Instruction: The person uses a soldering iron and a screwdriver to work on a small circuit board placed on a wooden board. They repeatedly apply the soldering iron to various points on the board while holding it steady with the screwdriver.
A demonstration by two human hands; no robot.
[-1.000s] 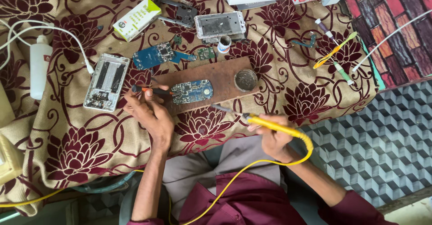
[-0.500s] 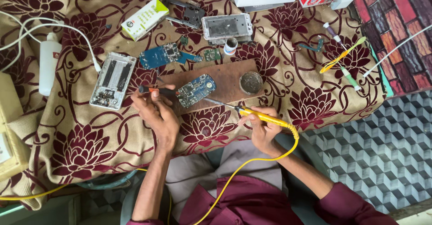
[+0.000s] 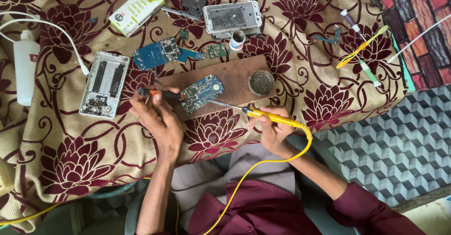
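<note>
Right hand [image 3: 275,129] closed around the yellow soldering iron [image 3: 277,119], grip at the handle's front end; metal tip runs toward 10 o'clock and meets the lower right edge of the blue circuit board [image 3: 201,92]. Yellow cable [image 3: 263,162] leaves the handle's rear and loops down toward 7 o'clock across the lap.

Left hand [image 3: 157,117] curled shut on a thin tool with a red-and-black handle [image 3: 159,93], looks like a small screwdriver or probe; can't tell which. Its working end points toward 3 o'clock, at the board's left edge. Contact there is too small to confirm.

Board lies tilted on a brown wooden slab [image 3: 235,77], between the two hands. Round metal tin [image 3: 261,82] sits on the same slab at 3 o'clock from the board, apart from it.

Worktop is covered by a beige cloth with maroon flowers [image 3: 75,164]. At 10 o'clock from the board: second blue circuit board [image 3: 162,52], and a small green board piece [image 3: 217,50] just right of it. At 9 o'clock, well apart: opened phone chassis [image 3: 104,83], internals up. At 12 o'clock: another phone frame [image 3: 232,16], a small white jar [image 3: 238,39] just below it. Green-and-white box [image 3: 136,9] at 11 o'clock. White squeeze bottle [image 3: 26,66] at far left with a white cable [image 3: 51,28] arcing over it. At 2 o'clock, well apart: yellow plastic tweezers [image 3: 361,51].
</note>
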